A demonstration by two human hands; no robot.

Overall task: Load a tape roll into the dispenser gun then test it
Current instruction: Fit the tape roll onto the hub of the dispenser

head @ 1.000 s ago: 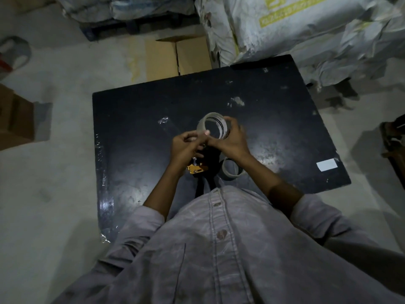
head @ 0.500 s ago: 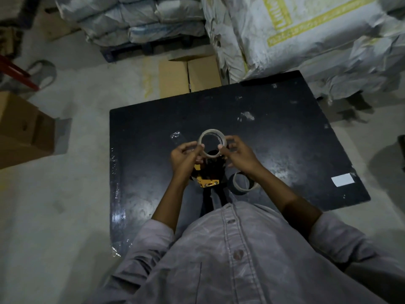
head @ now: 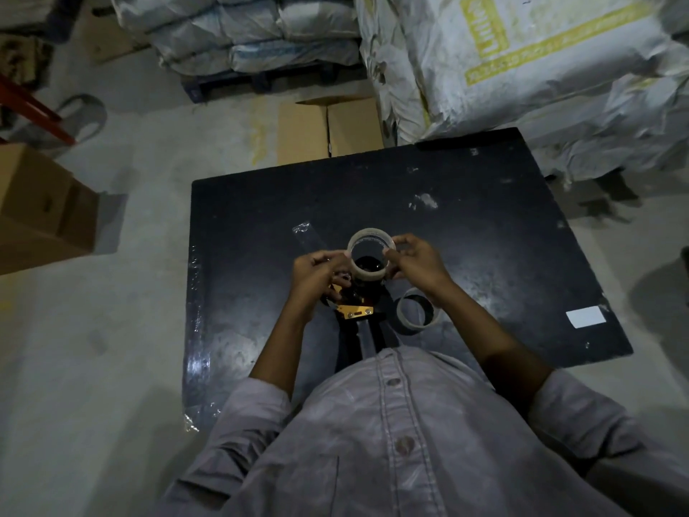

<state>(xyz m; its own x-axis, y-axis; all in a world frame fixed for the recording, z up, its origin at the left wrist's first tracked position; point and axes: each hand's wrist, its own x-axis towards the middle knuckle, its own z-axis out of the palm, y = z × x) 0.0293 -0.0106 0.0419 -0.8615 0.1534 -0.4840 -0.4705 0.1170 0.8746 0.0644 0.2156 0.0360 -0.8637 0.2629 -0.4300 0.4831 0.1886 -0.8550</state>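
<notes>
A clear tape roll [head: 370, 236] is held flat between both hands above the black table [head: 484, 233]. My left hand [head: 317, 276] pinches its left rim and my right hand [head: 417, 261] grips its right rim. Directly under the roll lies the tape dispenser gun [head: 354, 311], black with a yellow plate, its handle running toward my body. A loose strip of clear tape [head: 307, 238] lies on the table just left of the roll. A second ring, an empty core or thin roll [head: 417, 311], rests on the table under my right wrist.
A white label [head: 585, 317] sits near the table's right edge. Cardboard boxes [head: 330, 126] stand behind the table and another box [head: 41, 210] on the floor at left. Stacked sacks [head: 522, 65] crowd the back right corner.
The roll has tipped from upright to flat and sunk over the dispenser, with both hands still on it. The camera view has shifted, so the table sits lower in frame.
</notes>
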